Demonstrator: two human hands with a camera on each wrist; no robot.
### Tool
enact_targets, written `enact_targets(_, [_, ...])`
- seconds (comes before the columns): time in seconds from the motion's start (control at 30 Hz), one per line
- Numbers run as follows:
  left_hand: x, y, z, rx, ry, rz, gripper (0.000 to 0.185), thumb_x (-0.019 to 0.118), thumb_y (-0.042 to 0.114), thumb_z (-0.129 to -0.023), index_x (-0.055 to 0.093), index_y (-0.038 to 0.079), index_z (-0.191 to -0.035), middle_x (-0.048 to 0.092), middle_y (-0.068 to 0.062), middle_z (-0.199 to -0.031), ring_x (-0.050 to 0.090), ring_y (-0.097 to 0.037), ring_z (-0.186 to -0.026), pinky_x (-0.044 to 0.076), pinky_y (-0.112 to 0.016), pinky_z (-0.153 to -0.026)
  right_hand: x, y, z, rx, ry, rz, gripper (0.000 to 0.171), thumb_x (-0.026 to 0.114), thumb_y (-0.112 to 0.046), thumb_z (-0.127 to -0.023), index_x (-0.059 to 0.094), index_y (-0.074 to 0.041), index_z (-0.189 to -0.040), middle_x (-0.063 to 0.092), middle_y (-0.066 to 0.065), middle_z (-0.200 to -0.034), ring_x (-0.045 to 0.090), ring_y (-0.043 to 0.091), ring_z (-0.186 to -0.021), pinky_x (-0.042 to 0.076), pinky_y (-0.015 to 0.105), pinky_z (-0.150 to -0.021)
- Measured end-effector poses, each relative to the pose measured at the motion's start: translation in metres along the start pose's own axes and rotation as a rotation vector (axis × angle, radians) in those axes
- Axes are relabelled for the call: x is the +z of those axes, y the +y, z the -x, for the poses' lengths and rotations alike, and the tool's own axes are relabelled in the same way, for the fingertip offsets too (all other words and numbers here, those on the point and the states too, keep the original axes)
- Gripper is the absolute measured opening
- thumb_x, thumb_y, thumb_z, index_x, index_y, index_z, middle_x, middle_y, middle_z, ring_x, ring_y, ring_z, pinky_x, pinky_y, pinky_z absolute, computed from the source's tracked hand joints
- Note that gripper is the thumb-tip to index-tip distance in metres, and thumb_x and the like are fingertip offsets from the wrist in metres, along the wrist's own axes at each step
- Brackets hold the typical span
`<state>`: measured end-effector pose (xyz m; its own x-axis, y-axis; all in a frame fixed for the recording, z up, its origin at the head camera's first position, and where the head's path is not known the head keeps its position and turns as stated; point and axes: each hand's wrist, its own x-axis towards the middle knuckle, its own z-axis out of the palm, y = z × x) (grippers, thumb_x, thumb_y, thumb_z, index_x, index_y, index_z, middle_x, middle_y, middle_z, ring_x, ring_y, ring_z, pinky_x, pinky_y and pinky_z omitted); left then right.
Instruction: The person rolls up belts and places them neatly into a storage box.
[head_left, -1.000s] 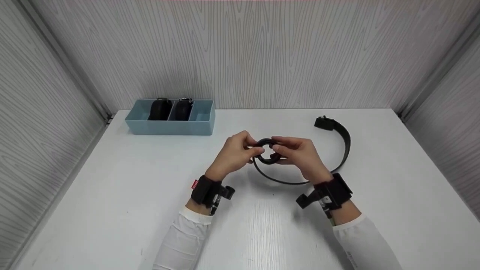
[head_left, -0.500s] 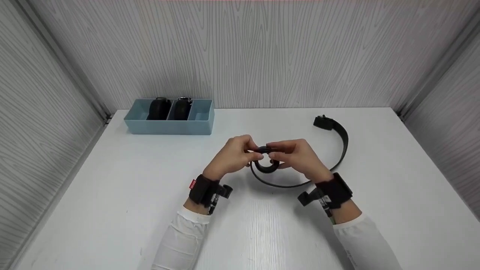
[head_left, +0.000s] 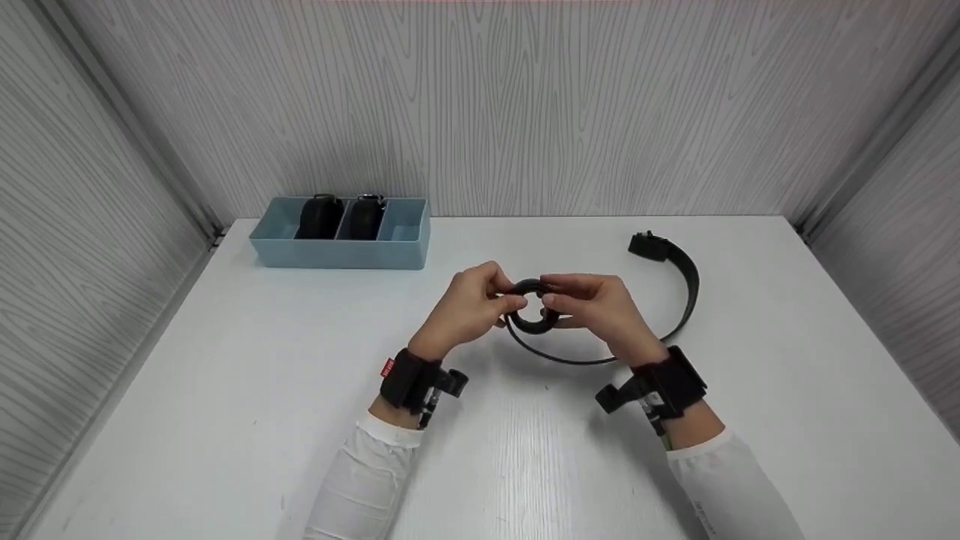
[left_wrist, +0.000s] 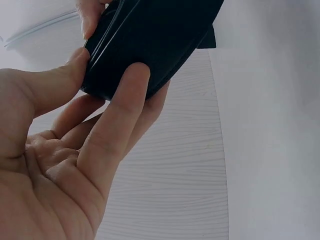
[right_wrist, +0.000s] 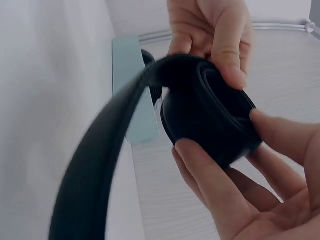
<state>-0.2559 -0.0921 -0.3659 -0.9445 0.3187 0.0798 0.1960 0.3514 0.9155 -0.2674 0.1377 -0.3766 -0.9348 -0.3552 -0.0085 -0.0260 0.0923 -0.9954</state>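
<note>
One black belt is lying on the white tabletop, its near end wound into a coil at the centre. The left hand is pinching the coil from 9 o'clock, and the right hand is gripping it from 3 o'clock. The loose tail is curving toward 2 o'clock. At 11 o'clock, one blue tray is holding two dark rolls. Grey wood-grain walls are enclosing three sides.

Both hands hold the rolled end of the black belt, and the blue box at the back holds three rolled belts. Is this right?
Not quite: the head view shows two rolled belts in the blue box, not three. Both the left hand and right hand do hold the black belt's rolled end.
</note>
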Motion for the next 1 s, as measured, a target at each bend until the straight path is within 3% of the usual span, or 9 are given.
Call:
enact_targets(0.1, [-0.0014,-0.0003,0.0006,0.009,-0.064,-0.049,0.014,0.075,0.009,-0.096,0.063,0.002,-0.098,0.075,-0.012,-0.094,0.073,-0.025,-0.081,0.059,-0.030,-0.068,-0.0014,-0.0030,0.0020,0.005,-0.063,0.109,0.037,0.078,-0.016,-0.095,0.072,-0.005,-0.130,0.073,0.011,-0.125,0.073,0.023,-0.104,0.061,0.039,-0.082])
enact_targets(0.2, [-0.0011,-0.0009,0.0009,0.006,-0.091,-0.069,0.015,0.076,0.010,-0.097,0.064,0.003,-0.099,0.076,-0.010,-0.095,0.071,-0.020,-0.078,0.057,-0.029,-0.068,-0.0022,-0.0038,0.0023,0.004,-0.098,0.149,0.038,0.077,-0.017,-0.096,0.072,-0.004,-0.131,0.073,0.012,-0.125,0.073,0.024,-0.103,0.062,0.038,-0.079])
enact_targets(0.47, [0.0038,-0.0006,-0.0013,-0.015,0.071,0.051,0.021,0.078,0.016,-0.096,0.063,0.004,-0.103,0.073,-0.008,-0.102,0.074,-0.017,-0.090,0.060,-0.032,-0.075,0.0001,-0.0017,-0.0014,-0.036,0.059,-0.075,0.041,0.075,-0.009,-0.097,0.066,0.004,-0.135,0.073,0.017,-0.118,0.074,0.021,-0.095,0.061,0.041,-0.081])
enact_targets(0.57, [0.0040,-0.0005,-0.0017,-0.026,0.076,0.072,0.020,0.078,0.014,-0.095,0.063,0.004,-0.102,0.072,-0.008,-0.102,0.074,-0.019,-0.092,0.061,-0.032,-0.076,0.0002,-0.0008,-0.0020,-0.041,0.084,-0.118,0.042,0.074,-0.007,-0.097,0.064,0.006,-0.135,0.074,0.017,-0.114,0.075,0.021,-0.092,0.061,0.042,-0.082])
enact_targets(0.7, [0.0019,-0.0001,-0.0017,-0.026,0.059,0.058,0.017,0.077,0.011,-0.096,0.063,0.003,-0.100,0.073,-0.009,-0.100,0.073,-0.018,-0.087,0.060,-0.033,-0.076,-0.0001,-0.0004,-0.0024,-0.038,0.057,-0.112,0.042,0.075,-0.008,-0.097,0.065,0.006,-0.135,0.074,0.016,-0.116,0.075,0.025,-0.096,0.061,0.043,-0.083])
enact_targets(0.87, [-0.0010,0.0013,-0.0004,-0.021,-0.009,-0.017,0.015,0.076,0.010,-0.096,0.063,0.002,-0.099,0.075,-0.011,-0.099,0.072,-0.017,-0.084,0.057,-0.031,-0.073,-0.0028,-0.0029,0.0005,-0.031,0.005,0.002,0.039,0.078,-0.013,-0.095,0.070,0.000,-0.130,0.072,0.018,-0.124,0.074,0.030,-0.104,0.061,0.041,-0.084])
enact_targets(1.0, [-0.0013,0.0015,0.0005,-0.015,-0.073,-0.092,0.015,0.077,0.011,-0.096,0.064,0.003,-0.100,0.076,-0.012,-0.097,0.069,-0.016,-0.078,0.050,-0.028,-0.068,-0.0042,-0.0032,0.0019,-0.017,-0.051,0.121,0.036,0.079,-0.017,-0.095,0.073,-0.003,-0.128,0.073,0.012,-0.124,0.073,0.026,-0.104,0.061,0.037,-0.082])
